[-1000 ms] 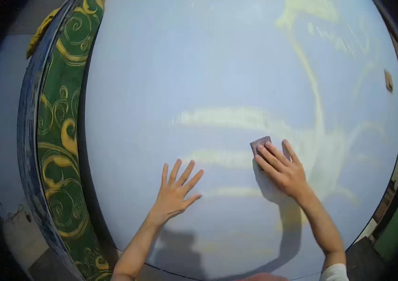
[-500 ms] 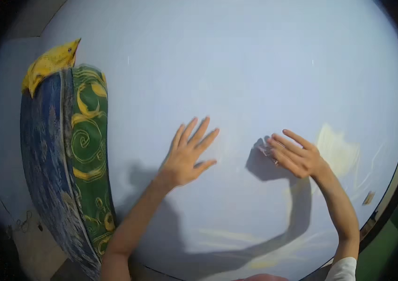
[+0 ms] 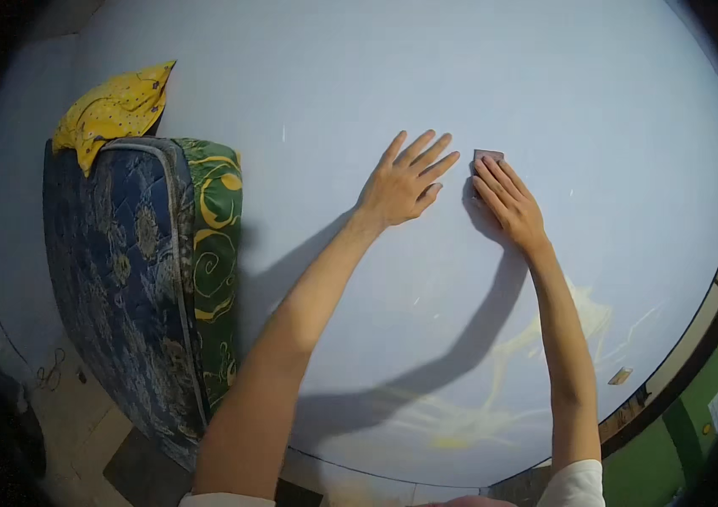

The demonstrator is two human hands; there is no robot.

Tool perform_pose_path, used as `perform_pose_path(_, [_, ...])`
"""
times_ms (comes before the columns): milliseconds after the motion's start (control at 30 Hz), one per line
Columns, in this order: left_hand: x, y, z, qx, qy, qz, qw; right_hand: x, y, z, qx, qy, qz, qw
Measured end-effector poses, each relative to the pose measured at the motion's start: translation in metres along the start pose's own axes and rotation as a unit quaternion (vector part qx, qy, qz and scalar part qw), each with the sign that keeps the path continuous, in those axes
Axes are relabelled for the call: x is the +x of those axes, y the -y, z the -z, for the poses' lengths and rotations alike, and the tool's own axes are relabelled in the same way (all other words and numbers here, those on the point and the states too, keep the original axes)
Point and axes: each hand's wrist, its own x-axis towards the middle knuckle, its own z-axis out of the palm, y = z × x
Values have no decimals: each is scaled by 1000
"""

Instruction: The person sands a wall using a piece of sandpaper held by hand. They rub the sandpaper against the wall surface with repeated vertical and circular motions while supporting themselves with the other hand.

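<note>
My left hand (image 3: 401,184) lies with its fingers spread against the pale blue wall (image 3: 359,76). A short way to its right, my right hand (image 3: 511,203) presses a small grey-brown piece of sandpaper (image 3: 487,155) to the wall. Its fingers lie close together over the piece, and only the upper edge shows past the fingertips. What lies under the palm is hidden. Shadows of both arms fall across the wall below.
At the left a dark blue patterned mattress (image 3: 114,245) and a green-and-yellow one (image 3: 217,220) stand on edge. A yellow pillow (image 3: 118,106) rests on top. Pale yellow patches (image 3: 587,313) mark the lower wall, near a small socket plate (image 3: 620,376). A green door (image 3: 714,422) stands at the right.
Both hands have moved up the wall, the left also to the right. The right fingers, earlier curled around the sandpaper, now lie flatter over it. The view has shifted a little.
</note>
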Motion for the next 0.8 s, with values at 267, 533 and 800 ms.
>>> perform_pose_path(267, [-11,-5,-14,33,-73,114,990,-17,18,5,-31,-3,-186,982])
perform_pose_path(533, [-23,10,-16,49,-150,177,971,-11,21,-4,-71,-62,-228,969])
perform_pose_path(800, [-18,-6,-22,45,-56,42,997,-31,24,-4,-105,16,-191,976])
